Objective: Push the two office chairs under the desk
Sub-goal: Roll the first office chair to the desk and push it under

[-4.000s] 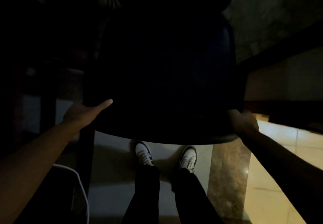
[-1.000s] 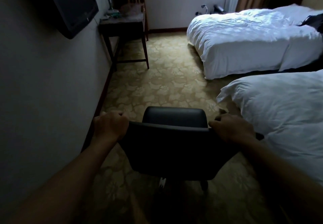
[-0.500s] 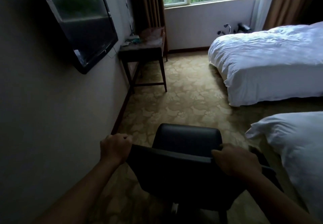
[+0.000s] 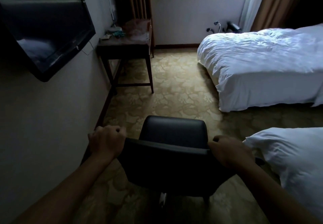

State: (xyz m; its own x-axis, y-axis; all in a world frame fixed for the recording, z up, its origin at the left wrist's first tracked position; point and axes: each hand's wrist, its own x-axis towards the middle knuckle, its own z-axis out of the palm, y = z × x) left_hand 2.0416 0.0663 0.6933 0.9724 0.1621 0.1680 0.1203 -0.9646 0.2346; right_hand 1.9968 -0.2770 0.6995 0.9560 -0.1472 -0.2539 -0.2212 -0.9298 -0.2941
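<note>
A black padded office chair (image 4: pixel 172 154) stands on the patterned carpet right in front of me, its back toward me. My left hand (image 4: pixel 105 141) grips the left end of the backrest's top edge, fingers curled over it. My right hand (image 4: pixel 229 152) grips the right end the same way. A dark wooden desk (image 4: pixel 124 46) stands against the left wall further ahead, near the window, with small items on its top and open space beneath. Only one chair is in view.
A flat television (image 4: pixel 43 29) hangs on the left wall. Two beds with white bedding flank the right: one far (image 4: pixel 265 63), one close beside the chair (image 4: pixel 290 162). Open carpet (image 4: pixel 174 87) runs between chair and desk. Curtains and a window close the far end.
I have gone from a dark area into the bedroom with the chair. Over the last second the chair has rolled forward along the left wall, and the desk is closer.
</note>
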